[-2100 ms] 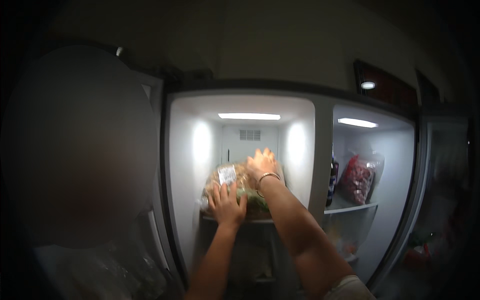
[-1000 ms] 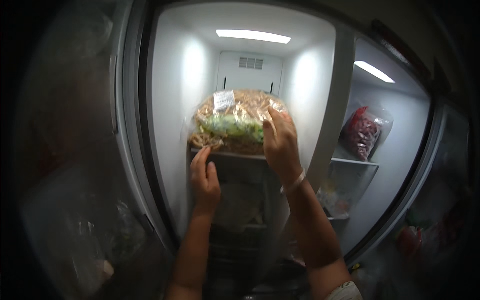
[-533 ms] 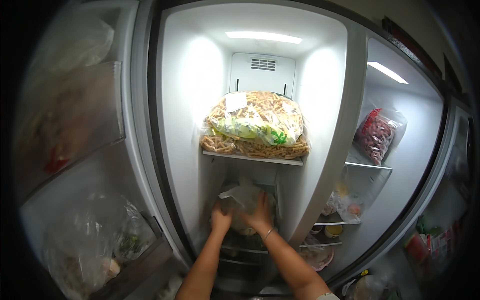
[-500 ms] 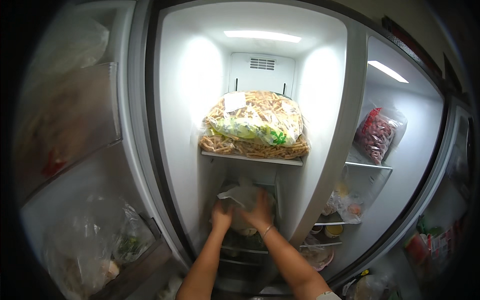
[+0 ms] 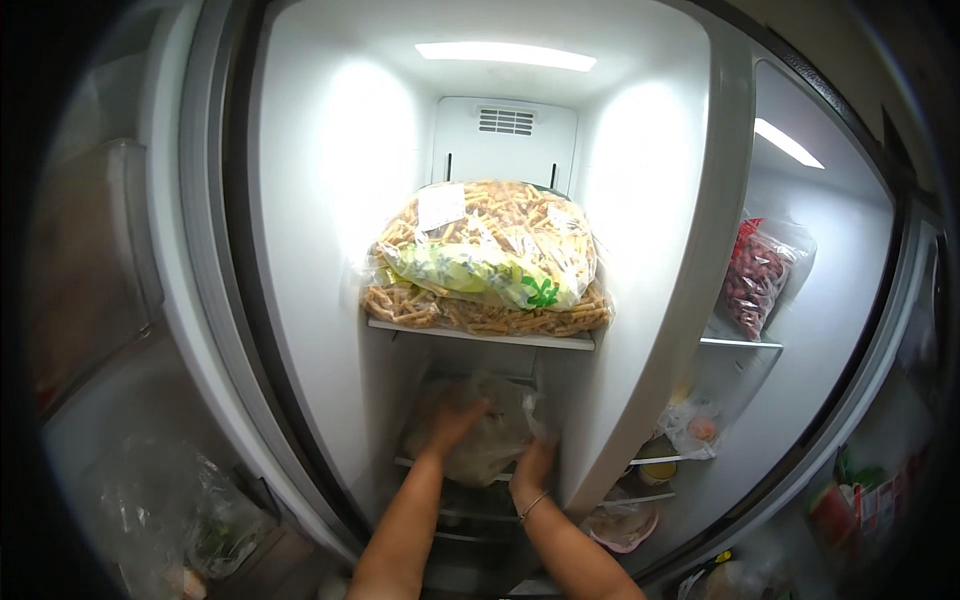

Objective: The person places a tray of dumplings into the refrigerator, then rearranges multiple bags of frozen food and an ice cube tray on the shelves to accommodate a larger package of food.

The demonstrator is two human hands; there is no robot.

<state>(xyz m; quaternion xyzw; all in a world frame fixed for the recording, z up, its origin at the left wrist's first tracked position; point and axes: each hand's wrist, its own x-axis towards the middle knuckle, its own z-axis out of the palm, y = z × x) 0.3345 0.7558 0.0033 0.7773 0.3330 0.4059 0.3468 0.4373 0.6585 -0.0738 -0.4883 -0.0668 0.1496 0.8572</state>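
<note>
A pale translucent plastic bag (image 5: 478, 455), its contents hard to make out, lies on the shelf below the top one in the tall freezer compartment. My left hand (image 5: 458, 418) rests on the bag's left and upper side, fingers stretched across it and slightly blurred. At the bag's right edge is my right hand (image 5: 536, 462), its fingers closed at the loose plastic and partly in shadow. A thin bracelet (image 5: 532, 505) circles the right wrist.
Right above my hands, large bags of brown stick-like food (image 5: 490, 250) fill the top shelf (image 5: 480, 337). A divider wall (image 5: 680, 300) separates the right compartment, with a bag of red pieces (image 5: 757, 280). The open left door (image 5: 190, 250) holds bagged food (image 5: 180, 520).
The view has come closer to the freezer. My right hand has moved down to the bag's right edge; my left hand now reaches over the bag, which has spread out lower.
</note>
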